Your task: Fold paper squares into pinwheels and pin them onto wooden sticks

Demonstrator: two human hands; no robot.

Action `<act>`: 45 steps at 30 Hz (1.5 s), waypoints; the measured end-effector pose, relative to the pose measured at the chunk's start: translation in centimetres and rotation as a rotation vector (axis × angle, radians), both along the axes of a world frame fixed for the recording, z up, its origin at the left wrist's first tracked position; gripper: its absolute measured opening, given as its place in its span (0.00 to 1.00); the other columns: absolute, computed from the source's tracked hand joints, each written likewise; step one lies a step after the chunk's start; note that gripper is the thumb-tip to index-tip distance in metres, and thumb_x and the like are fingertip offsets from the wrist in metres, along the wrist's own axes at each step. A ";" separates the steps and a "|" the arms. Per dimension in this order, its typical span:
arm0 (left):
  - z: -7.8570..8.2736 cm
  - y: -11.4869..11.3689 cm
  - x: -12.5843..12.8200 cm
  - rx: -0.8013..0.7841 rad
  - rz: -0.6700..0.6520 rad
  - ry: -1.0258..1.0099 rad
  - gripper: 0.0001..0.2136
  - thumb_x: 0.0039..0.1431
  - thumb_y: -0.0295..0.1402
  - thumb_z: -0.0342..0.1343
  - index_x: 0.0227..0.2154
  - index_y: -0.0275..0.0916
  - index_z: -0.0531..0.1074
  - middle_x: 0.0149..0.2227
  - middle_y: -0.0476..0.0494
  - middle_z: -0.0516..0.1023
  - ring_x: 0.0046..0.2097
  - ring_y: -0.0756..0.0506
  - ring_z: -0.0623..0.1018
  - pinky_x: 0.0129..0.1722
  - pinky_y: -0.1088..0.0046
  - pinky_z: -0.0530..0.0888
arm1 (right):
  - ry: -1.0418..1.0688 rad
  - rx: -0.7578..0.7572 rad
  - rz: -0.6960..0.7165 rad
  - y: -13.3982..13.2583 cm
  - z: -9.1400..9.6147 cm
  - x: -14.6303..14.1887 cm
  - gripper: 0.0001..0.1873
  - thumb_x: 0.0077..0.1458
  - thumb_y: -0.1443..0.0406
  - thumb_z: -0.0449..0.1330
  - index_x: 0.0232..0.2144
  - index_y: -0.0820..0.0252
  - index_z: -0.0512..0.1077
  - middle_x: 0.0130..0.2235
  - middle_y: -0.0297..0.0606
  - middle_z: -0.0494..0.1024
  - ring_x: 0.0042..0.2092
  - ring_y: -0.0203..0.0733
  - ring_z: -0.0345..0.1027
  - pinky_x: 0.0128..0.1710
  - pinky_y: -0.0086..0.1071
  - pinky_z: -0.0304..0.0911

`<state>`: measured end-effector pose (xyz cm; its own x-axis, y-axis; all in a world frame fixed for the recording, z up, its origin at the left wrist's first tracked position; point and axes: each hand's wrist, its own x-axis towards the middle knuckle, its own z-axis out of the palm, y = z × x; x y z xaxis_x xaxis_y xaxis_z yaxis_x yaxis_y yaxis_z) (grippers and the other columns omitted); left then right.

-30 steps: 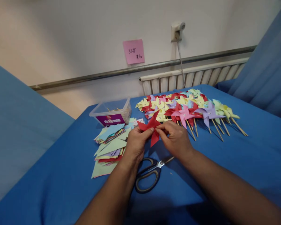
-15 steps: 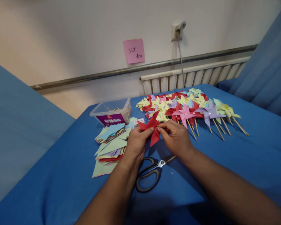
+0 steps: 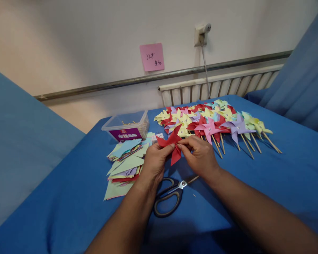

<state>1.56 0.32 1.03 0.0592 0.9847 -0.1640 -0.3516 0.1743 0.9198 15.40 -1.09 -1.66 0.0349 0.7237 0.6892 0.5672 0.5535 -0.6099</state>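
Observation:
Both of my hands hold a red paper pinwheel (image 3: pixel 172 146) just above the blue table (image 3: pixel 281 183). My left hand (image 3: pixel 155 163) pinches its left side with closed fingers. My right hand (image 3: pixel 199 156) pinches its centre from the right, fingers pressed together. Black-handled scissors (image 3: pixel 169 195) lie on the table right below my wrists, blades pointing right. A pile of finished pinwheels on wooden sticks (image 3: pixel 212 121) lies just behind my right hand. A stack of coloured paper squares and triangles (image 3: pixel 124 162) sits beside my left hand.
A clear plastic box with a purple label (image 3: pixel 127 127) holding sticks stands behind the paper stack. Behind the table are a radiator (image 3: pixel 217 88), a wall socket with a cable (image 3: pixel 201 34) and a pink note (image 3: pixel 152 57). Blue covered surfaces flank both sides.
Almost nothing differs; my hands and the red pinwheel have shifted very slightly while the fingers keep working at its centre.

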 end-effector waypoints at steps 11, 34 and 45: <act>-0.7 0.3 -0.3 0.204 0.094 0.291 0.14 0.37 0.36 0.70 0.28 0.34 0.79 0.28 0.44 0.81 0.29 0.46 0.76 0.32 0.72 0.71 | 0.016 -0.019 0.012 0.0 -0.1 0.0 0.06 0.58 0.68 0.59 0.32 0.57 0.75 0.30 0.35 0.77 0.33 0.39 0.71 0.35 0.31 0.65; -0.8 0.0 -0.5 0.334 0.068 0.558 0.13 0.46 0.39 0.65 0.30 0.34 0.77 0.28 0.46 0.79 0.28 0.48 0.74 0.28 0.74 0.70 | 0.639 -0.395 0.324 1.2 -0.6 -0.7 0.15 0.47 0.56 0.67 0.35 0.58 0.73 0.36 0.39 0.80 0.39 0.45 0.74 0.40 0.38 0.70; -0.4 -0.4 -0.4 0.336 0.111 0.549 0.12 0.45 0.37 0.65 0.30 0.35 0.75 0.27 0.46 0.78 0.28 0.48 0.74 0.29 0.74 0.71 | 0.729 -0.479 0.398 1.3 0.0 -0.5 0.16 0.43 0.55 0.69 0.31 0.58 0.74 0.32 0.36 0.80 0.34 0.42 0.73 0.37 0.37 0.69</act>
